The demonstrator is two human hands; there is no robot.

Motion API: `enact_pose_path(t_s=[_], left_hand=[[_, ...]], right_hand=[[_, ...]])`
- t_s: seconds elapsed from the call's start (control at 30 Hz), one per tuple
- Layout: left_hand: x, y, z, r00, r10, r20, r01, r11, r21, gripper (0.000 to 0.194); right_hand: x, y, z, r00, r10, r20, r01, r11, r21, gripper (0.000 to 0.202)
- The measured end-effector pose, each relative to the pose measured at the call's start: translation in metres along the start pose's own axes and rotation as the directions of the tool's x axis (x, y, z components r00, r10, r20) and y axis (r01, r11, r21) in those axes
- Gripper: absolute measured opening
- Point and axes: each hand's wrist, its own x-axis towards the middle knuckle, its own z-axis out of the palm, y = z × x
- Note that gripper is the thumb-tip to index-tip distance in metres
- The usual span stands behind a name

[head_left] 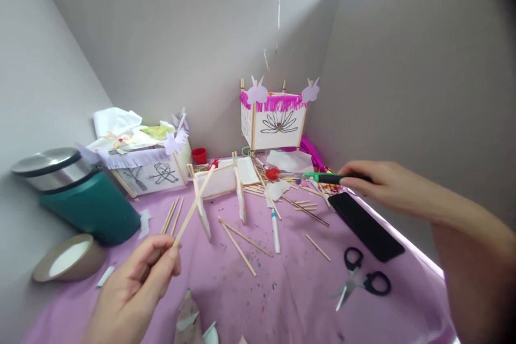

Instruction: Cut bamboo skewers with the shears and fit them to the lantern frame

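My left hand (139,282) pinches the lower end of a thin wooden stick (193,208), which slants up to the right in front of a partly built frame with white panels (217,183). On the right, my right hand (368,180) is closed around a tool with a green and black handle (322,178). The tool points left, over a pile of loose sticks, with its far end near a red object (272,173). Below that hand lies a black phone (365,226). Two sticks (237,247) rest crossed on the purple cloth between the hands.
Black-handled scissors (355,274) lie front right, a capped marker (276,231) mid-table. A green bottle (92,204) and a bowl (70,258) stand left. Decorated paper boxes stand at back left (149,172) and back centre (278,123). Grey walls enclose the purple cloth (298,301).
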Motion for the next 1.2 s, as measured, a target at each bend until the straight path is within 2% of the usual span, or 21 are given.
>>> enact_pose_path(t_s=[0.03, 0.07, 0.13, 0.2, 0.27, 0.33, 0.43, 0.5, 0.57, 0.63, 0.7, 0.77, 0.83, 0.9, 0.97, 1.03, 1.07, 1.1, 1.13, 1.17, 1.2], left_hand=[[-0.001, 0.005, 0.002, 0.998, -0.018, 0.052, 0.021, 0.998, -0.060, 0.027], [-0.002, 0.010, 0.006, 0.994, -0.030, 0.106, 0.043, 0.992, -0.123, 0.026], [-0.003, 0.023, 0.016, 0.984, -0.036, 0.177, 0.072, 0.977, -0.201, 0.025], [-0.005, 0.037, 0.028, 0.979, -0.026, 0.200, 0.078, 0.964, -0.255, 0.027], [-0.006, 0.051, 0.038, 0.979, -0.011, 0.205, 0.067, 0.961, -0.267, 0.029], [-0.009, 0.061, 0.046, 0.984, 0.010, 0.180, 0.029, 0.977, -0.211, 0.026], [-0.014, 0.068, 0.051, 0.997, 0.062, 0.050, -0.057, 0.994, -0.098, 0.020], [-0.016, 0.068, 0.052, 0.996, 0.069, -0.053, -0.072, 0.995, -0.067, 0.019], [-0.018, 0.067, 0.052, 0.989, 0.063, -0.132, -0.072, 0.995, -0.066, 0.016], [-0.019, 0.066, 0.052, 0.980, 0.078, -0.181, -0.090, 0.994, -0.061, 0.012], [-0.018, 0.065, 0.052, 0.977, 0.087, -0.197, -0.101, 0.993, -0.063, 0.009], [-0.017, 0.065, 0.054, 0.978, 0.076, -0.192, -0.094, 0.992, -0.089, 0.009], [-0.016, 0.065, 0.054, 0.983, 0.078, -0.164, -0.098, 0.988, -0.120, 0.011], [-0.013, 0.066, 0.051, 0.988, 0.102, -0.118, -0.117, 0.985, -0.128, 0.014], [-0.010, 0.068, 0.043, 0.990, 0.120, -0.073, -0.127, 0.987, -0.095, 0.018], [-0.006, 0.070, 0.031, 0.992, 0.120, -0.032, -0.122, 0.990, -0.069, 0.020], [-0.004, 0.071, 0.025, 0.993, 0.115, -0.016, -0.116, 0.991, -0.069, 0.021], [-0.002, 0.071, 0.020, 0.995, 0.103, 0.001, -0.103, 0.992, -0.078, 0.021], [-0.001, 0.072, 0.016, 0.996, 0.086, 0.019, -0.084, 0.992, -0.093, 0.022], [0.000, 0.072, 0.013, 0.997, 0.068, 0.038, -0.064, 0.992, -0.106, 0.023], [0.001, 0.072, 0.011, 0.997, 0.049, 0.056, -0.042, 0.993, -0.110, 0.024]], right_hand=[[-0.007, 0.001, 0.010, 0.999, 0.013, -0.046, -0.002, 0.972, 0.235, 0.026], [-0.014, -0.001, 0.023, 0.999, 0.019, -0.051, 0.007, 0.886, 0.464, 0.027], [-0.025, -0.016, 0.055, 0.998, -0.040, 0.038, -0.005, 0.616, 0.788, 0.035], [-0.034, -0.039, 0.087, 0.969, -0.175, 0.172, -0.109, 0.322, 0.940, 0.033], [-0.040, -0.063, 0.109, 0.938, -0.288, 0.192, -0.156, 0.143, 0.977, 0.036], [-0.044, -0.084, 0.118, 0.943, -0.281, 0.176, -0.152, 0.106, 0.983, 0.035], [-0.047, -0.105, 0.120, 0.971, -0.229, 0.065, -0.041, 0.107, 0.993, 0.030], [-0.048, -0.115, 0.122, 0.965, -0.263, -0.019, 0.026, 0.026, 0.999, 0.027], [-0.048, -0.124, 0.129, 0.924, -0.377, -0.061, 0.013, -0.130, 0.991, 0.031], [-0.048, -0.133, 0.138, 0.848, -0.521, -0.102, -0.058, -0.281, 0.958, 0.043], [-0.046, -0.141, 0.146, 0.802, -0.581, -0.139, -0.089, -0.345, 0.934, 0.057], [-0.044, -0.147, 0.149, 0.806, -0.564, -0.179, -0.034, -0.345, 0.938, 0.066], [-0.041, -0.150, 0.143, 0.813, -0.547, -0.198, 0.034, -0.295, 0.955, 0.065], [-0.039, -0.148, 0.130, 0.787, -0.582, -0.203, 0.064, -0.250, 0.966, 0.062], [-0.038, -0.137, 0.117, 0.769, -0.615, -0.177, 0.053, -0.214, 0.975, 0.061], [-0.040, -0.116, 0.107, 0.797, -0.591, -0.125, 0.054, -0.137, 0.989, 0.060], [-0.041, -0.103, 0.105, 0.828, -0.555, -0.075, 0.062, -0.042, 0.997, 0.058], [-0.043, -0.090, 0.104, 0.862, -0.507, 0.006, 0.056, 0.108, 0.993, 0.054], [-0.044, -0.078, 0.105, 0.907, -0.403, 0.126, 0.005, 0.308, 0.951, 0.051], [-0.046, -0.069, 0.106, 0.938, -0.295, 0.182, -0.021, 0.474, 0.880, 0.053], [-0.047, -0.062, 0.108, 0.945, -0.222, 0.239, -0.056, 0.610, 0.790, 0.056]])
